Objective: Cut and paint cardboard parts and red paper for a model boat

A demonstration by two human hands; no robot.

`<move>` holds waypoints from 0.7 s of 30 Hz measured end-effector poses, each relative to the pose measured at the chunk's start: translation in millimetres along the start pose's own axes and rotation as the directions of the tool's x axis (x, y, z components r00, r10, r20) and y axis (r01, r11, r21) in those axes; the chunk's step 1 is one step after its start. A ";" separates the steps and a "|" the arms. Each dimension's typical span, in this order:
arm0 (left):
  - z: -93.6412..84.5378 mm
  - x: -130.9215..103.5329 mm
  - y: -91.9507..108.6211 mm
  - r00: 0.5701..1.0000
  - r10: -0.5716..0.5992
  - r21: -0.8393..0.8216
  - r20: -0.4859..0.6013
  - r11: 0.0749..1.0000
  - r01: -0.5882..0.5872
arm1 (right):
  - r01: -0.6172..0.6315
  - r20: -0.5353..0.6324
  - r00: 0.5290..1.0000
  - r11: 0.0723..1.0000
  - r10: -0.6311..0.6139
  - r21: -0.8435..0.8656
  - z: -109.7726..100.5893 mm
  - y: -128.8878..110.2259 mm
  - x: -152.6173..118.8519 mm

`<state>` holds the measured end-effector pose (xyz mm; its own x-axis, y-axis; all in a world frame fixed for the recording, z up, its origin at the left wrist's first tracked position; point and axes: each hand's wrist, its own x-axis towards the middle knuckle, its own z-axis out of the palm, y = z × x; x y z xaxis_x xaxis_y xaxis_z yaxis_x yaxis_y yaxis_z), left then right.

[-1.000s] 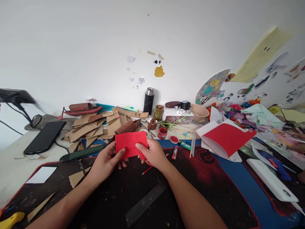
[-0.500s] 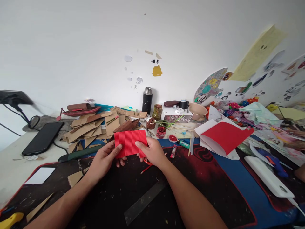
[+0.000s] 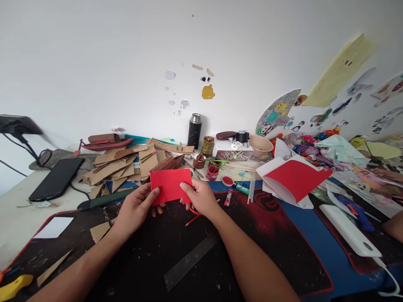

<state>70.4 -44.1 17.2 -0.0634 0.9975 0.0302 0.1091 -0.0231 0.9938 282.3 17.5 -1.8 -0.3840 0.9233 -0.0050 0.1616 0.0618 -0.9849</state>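
Between my two hands is a red piece of corrugated card (image 3: 170,186), its ribs running up and down, held above the dark mat. My left hand (image 3: 137,207) pinches its left edge, thumb on the front and fingers behind. At the right edge, my right hand (image 3: 201,199) grips it the same way, thumb over the ribs. Just below my right hand, a red pencil (image 3: 192,220) and part of an orange-red handle show; the hand hides the rest. A clear ruler (image 3: 189,262) lies on the mat nearer to me.
Cardboard scraps (image 3: 126,163) are heaped at the back left, near a black phone (image 3: 56,178). A black flask (image 3: 195,134) and a paint jar (image 3: 212,172) stand behind my hands. Red paper (image 3: 296,178) lies right. At the right edge, another person's arm (image 3: 393,226) shows.
The corrugated card, still in both hands, has shifted very slightly up and left, with its right side tilted a little. The whole view has moved slightly.
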 end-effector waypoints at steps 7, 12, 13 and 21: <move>2.5 0.4 2.7 1.000 0.001 -0.019 0.019 1.000 -0.001 | -0.015 -0.010 1.000 1.000 0.015 0.015 -0.6 0.4 0.6; 1.6 1.6 0.3 1.000 -0.012 -0.016 -0.006 1.000 0.012 | 0.003 0.033 0.999 0.998 -0.005 0.055 -2.3 -1.6 0.0; 1.2 2.0 -0.3 1.000 -0.020 -0.018 -0.012 1.000 0.020 | 0.008 0.039 0.999 0.998 -0.010 0.057 -2.6 -0.9 0.2; -4.2 1.0 3.0 0.997 0.002 0.054 -0.071 0.999 0.002 | 0.037 -0.015 0.999 0.994 -0.035 0.105 -4.0 -2.5 2.0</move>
<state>66.5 -43.4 20.6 -0.1332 0.9903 0.0400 0.1620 -0.0180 0.9866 284.7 20.7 1.4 -0.3758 0.9261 0.0323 0.0514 0.0556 -0.9971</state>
